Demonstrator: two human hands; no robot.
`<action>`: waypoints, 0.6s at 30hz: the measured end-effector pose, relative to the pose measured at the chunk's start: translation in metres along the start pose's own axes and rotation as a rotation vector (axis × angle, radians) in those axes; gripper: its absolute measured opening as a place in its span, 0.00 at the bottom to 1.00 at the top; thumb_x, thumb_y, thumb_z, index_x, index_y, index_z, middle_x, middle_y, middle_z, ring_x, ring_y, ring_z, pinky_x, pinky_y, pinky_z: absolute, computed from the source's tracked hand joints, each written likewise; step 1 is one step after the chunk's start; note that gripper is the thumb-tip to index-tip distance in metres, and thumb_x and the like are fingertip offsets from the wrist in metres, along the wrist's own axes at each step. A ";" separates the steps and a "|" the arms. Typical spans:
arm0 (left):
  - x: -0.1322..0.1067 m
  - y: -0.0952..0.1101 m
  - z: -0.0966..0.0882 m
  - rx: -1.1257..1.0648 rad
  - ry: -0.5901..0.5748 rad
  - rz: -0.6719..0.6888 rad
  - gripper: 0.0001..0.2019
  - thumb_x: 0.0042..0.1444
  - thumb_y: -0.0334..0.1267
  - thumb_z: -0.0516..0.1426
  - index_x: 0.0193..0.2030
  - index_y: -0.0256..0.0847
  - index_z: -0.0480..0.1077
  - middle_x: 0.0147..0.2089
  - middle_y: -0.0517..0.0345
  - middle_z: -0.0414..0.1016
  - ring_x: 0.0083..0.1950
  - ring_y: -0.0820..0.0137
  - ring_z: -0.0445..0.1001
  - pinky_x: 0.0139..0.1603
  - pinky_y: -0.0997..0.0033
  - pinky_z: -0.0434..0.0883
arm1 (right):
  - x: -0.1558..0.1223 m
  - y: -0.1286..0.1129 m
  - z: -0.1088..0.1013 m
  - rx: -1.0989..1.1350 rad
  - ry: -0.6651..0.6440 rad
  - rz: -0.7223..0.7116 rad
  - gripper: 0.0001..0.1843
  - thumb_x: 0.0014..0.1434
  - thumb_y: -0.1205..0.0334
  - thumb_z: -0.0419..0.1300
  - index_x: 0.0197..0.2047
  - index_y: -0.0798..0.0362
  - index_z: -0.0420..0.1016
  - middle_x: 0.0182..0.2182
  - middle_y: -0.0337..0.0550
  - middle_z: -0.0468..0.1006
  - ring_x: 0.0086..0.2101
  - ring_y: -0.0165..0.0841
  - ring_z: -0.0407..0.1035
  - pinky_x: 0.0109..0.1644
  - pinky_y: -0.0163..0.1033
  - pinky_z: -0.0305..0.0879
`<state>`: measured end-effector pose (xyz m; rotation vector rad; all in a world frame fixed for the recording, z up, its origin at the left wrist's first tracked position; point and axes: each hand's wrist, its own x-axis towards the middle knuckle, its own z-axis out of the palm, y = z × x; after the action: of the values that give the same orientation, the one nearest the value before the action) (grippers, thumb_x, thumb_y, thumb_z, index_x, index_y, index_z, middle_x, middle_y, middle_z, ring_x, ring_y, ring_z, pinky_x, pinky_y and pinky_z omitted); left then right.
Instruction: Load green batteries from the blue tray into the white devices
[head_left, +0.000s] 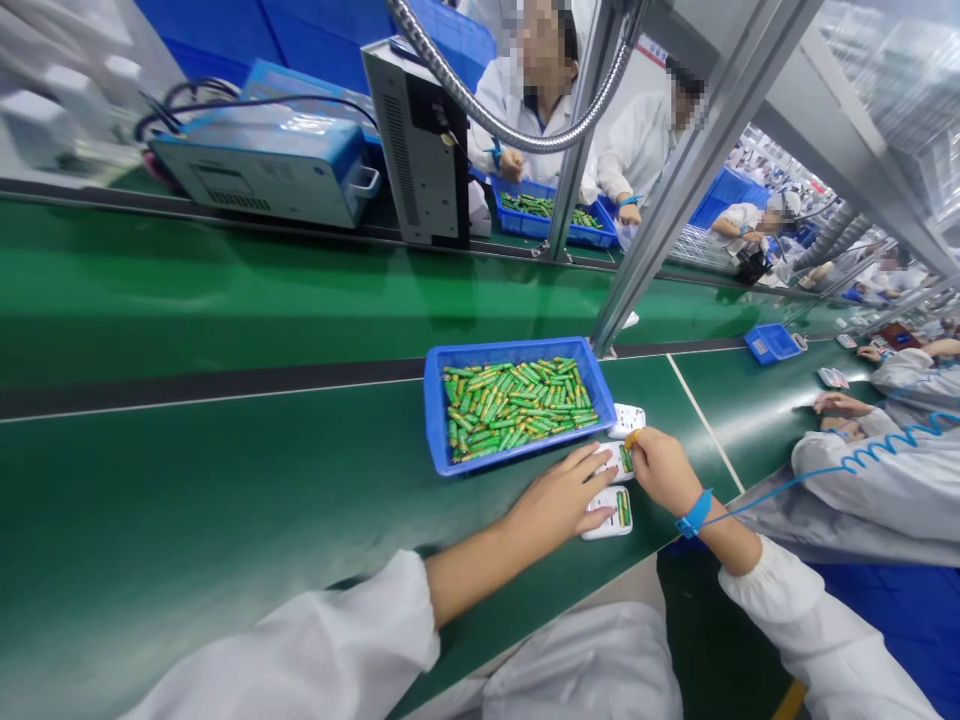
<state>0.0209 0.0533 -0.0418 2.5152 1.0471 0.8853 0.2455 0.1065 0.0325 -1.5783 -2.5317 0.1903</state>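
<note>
Our right hand (661,470) has its thumb and forefinger pressed together on a battery (634,437). Only the battery's yellowish tip shows, right at the upper edge of the middle white case (615,470). A green cell already sits in that case's open bay. Our left hand (559,500) lies flat with its fingers spread. The fingertips rest on the middle case and on the nearest white case (611,525), which also shows a green cell in its slot. A third white case (628,417) lies just beyond, touching the corner of the blue tray (435,425). The tray is filled with a loose heap of green batteries (517,405) and stands just beside our hands, to their left and a little farther out on the green belt (187,480). A blue wrist strap (695,513) circles our right wrist, and its coiled blue cord (870,455) runs off to the right. Both our sleeves are white. To our right, a co-worker's hand (840,403) rests on the same belt, with a small blue tray (772,343) beyond it. Across the belt stand a blue machine (270,170) and a grey box (420,140). Behind them, two people in white sit at another blue tray (551,222) of green batteries.
</note>
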 end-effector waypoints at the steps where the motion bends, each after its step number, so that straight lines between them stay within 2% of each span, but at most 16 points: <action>1: 0.000 0.000 0.001 0.002 0.002 0.000 0.28 0.67 0.43 0.70 0.71 0.40 0.73 0.73 0.43 0.74 0.79 0.48 0.67 0.76 0.50 0.72 | 0.001 0.000 0.001 0.013 0.005 0.000 0.14 0.69 0.75 0.53 0.40 0.52 0.77 0.36 0.46 0.82 0.37 0.38 0.76 0.44 0.38 0.65; 8: 0.002 0.000 0.002 -0.009 0.009 0.003 0.28 0.66 0.42 0.71 0.70 0.40 0.74 0.73 0.42 0.74 0.79 0.47 0.67 0.77 0.49 0.71 | 0.002 0.004 -0.001 0.112 -0.022 0.030 0.11 0.64 0.75 0.56 0.37 0.50 0.74 0.35 0.45 0.80 0.36 0.38 0.74 0.43 0.40 0.64; 11: 0.000 0.000 0.001 -0.051 0.014 0.000 0.28 0.66 0.40 0.70 0.70 0.42 0.74 0.73 0.43 0.74 0.79 0.47 0.66 0.77 0.47 0.71 | -0.004 0.010 0.000 0.293 -0.031 0.072 0.09 0.68 0.70 0.55 0.43 0.49 0.76 0.36 0.43 0.81 0.36 0.37 0.75 0.44 0.41 0.67; 13: -0.001 0.001 -0.001 -0.086 0.017 -0.012 0.27 0.67 0.40 0.69 0.71 0.44 0.73 0.73 0.44 0.73 0.79 0.47 0.66 0.77 0.46 0.71 | -0.010 0.015 0.002 0.427 -0.034 0.155 0.08 0.70 0.65 0.55 0.45 0.49 0.76 0.37 0.42 0.81 0.34 0.36 0.75 0.42 0.41 0.69; 16: 0.000 0.005 -0.005 -0.119 0.032 -0.095 0.25 0.69 0.41 0.66 0.71 0.45 0.72 0.77 0.41 0.67 0.79 0.45 0.65 0.76 0.43 0.72 | -0.019 0.017 0.009 0.507 -0.039 0.256 0.05 0.67 0.60 0.61 0.43 0.49 0.78 0.36 0.40 0.79 0.33 0.36 0.73 0.41 0.43 0.69; 18: 0.005 0.008 -0.006 -0.111 0.042 -0.175 0.26 0.70 0.41 0.65 0.73 0.43 0.70 0.76 0.38 0.66 0.77 0.44 0.67 0.75 0.42 0.72 | -0.024 0.016 0.016 0.536 -0.027 0.273 0.07 0.63 0.58 0.64 0.43 0.49 0.80 0.38 0.41 0.78 0.35 0.37 0.73 0.42 0.44 0.69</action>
<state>0.0245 0.0512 -0.0309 2.2841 1.1761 0.9220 0.2667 0.0909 0.0127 -1.6717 -2.0218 0.8440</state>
